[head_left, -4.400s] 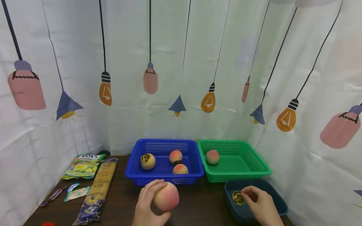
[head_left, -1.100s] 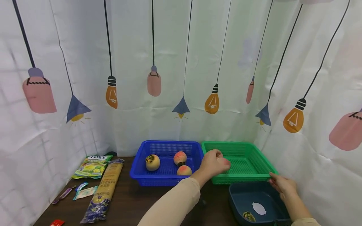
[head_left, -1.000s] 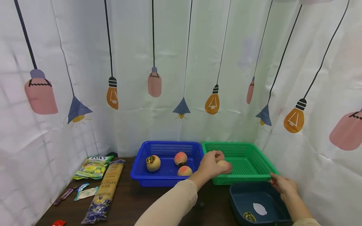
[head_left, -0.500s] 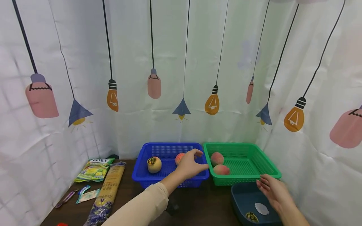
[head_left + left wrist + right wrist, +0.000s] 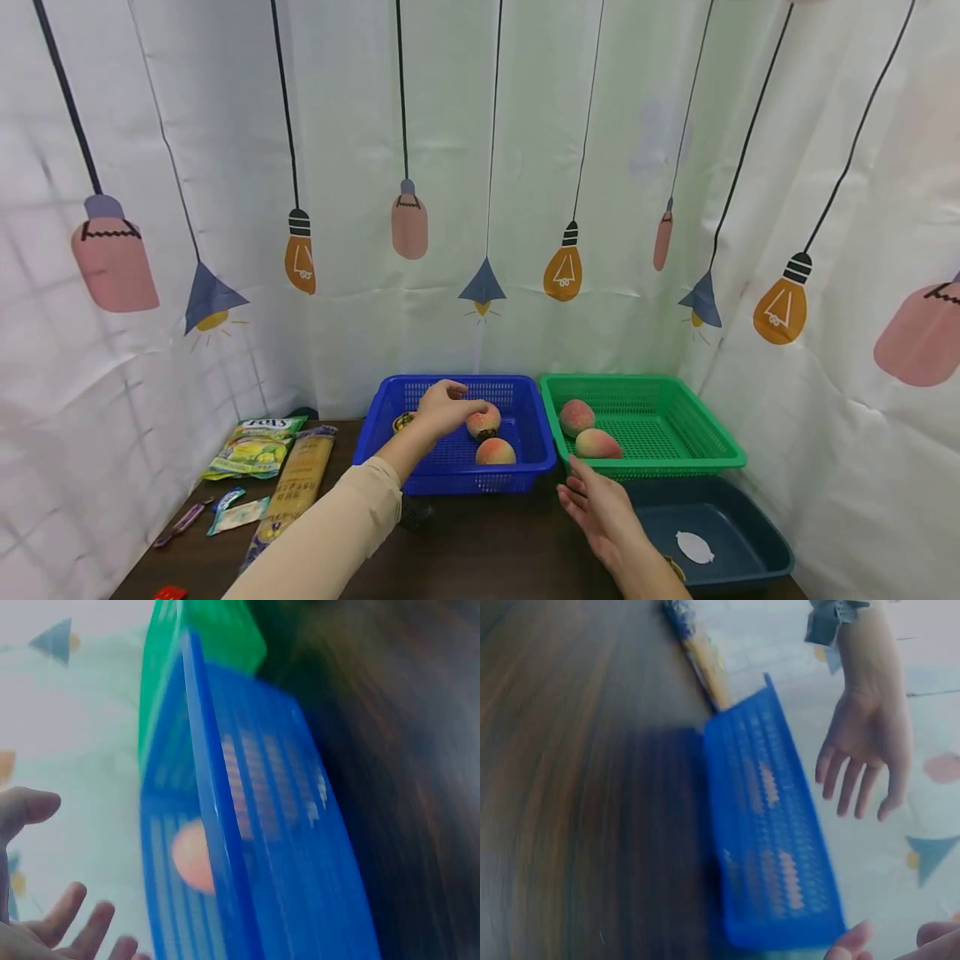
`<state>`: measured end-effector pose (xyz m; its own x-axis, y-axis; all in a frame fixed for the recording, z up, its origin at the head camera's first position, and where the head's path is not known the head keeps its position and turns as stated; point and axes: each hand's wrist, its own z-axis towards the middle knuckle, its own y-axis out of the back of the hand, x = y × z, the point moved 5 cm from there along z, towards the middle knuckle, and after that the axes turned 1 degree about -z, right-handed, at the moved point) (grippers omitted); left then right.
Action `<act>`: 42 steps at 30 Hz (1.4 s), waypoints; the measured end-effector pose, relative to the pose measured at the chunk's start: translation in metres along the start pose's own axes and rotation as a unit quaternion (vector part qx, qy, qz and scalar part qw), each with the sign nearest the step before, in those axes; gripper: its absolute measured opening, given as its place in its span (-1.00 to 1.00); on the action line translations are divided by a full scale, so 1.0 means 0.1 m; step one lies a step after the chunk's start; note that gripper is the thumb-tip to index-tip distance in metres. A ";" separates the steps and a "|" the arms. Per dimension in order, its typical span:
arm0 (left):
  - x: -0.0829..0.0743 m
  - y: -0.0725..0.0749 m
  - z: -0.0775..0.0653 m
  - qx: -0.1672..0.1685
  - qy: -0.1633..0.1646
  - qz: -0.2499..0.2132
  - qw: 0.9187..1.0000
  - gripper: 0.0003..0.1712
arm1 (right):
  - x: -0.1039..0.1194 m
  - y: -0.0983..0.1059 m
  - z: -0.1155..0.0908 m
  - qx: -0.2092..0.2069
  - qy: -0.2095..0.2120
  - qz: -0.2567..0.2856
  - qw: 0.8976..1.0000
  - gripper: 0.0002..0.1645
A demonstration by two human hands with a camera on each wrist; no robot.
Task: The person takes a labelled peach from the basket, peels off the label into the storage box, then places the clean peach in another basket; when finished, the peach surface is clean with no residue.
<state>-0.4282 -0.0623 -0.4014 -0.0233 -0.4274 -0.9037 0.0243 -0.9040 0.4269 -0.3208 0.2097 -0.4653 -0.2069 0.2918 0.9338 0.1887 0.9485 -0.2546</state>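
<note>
My left hand (image 5: 444, 407) hovers above the blue basket (image 5: 480, 482) with nothing in it, fingers loosely spread and thumb apart. Behind and beside it in the basket lie a peach with a dark label (image 5: 483, 418), a second peach (image 5: 495, 452) at the front, and a third with a black-and-gold sticker (image 5: 402, 421), mostly hidden by the hand. My right hand (image 5: 606, 512), also holding nothing, is near the front left corner of the green basket (image 5: 660, 467), fingers relaxed. Inside the green basket are two peaches, one pinkish (image 5: 577, 417) and one paler (image 5: 598, 444).
A dark blue tub (image 5: 757, 542) stands in front of the green basket, holding a white oval label (image 5: 694, 547) and a sticker partly behind my right wrist. At left lie a spaghetti pack (image 5: 303, 475), a Fox's candy bag (image 5: 255, 450) and several small wrapped sweets.
My left hand has released a peach in the green basket and moved left over the blue one. My right hand has let go of the green basket's rim and shifted left.
</note>
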 end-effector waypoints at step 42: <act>0.98 0.29 0.58 -0.082 0.168 0.140 0.972 -0.19 | -0.45 -0.31 0.40 0.006 -0.003 0.067 0.998 -0.55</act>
<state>-0.4878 -0.1313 -0.4763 0.3346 -0.6035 -0.7237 0.1419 -0.7270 0.6718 -0.3554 0.1724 -0.5097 -0.1865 0.4160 0.8900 0.2031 0.9027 -0.3794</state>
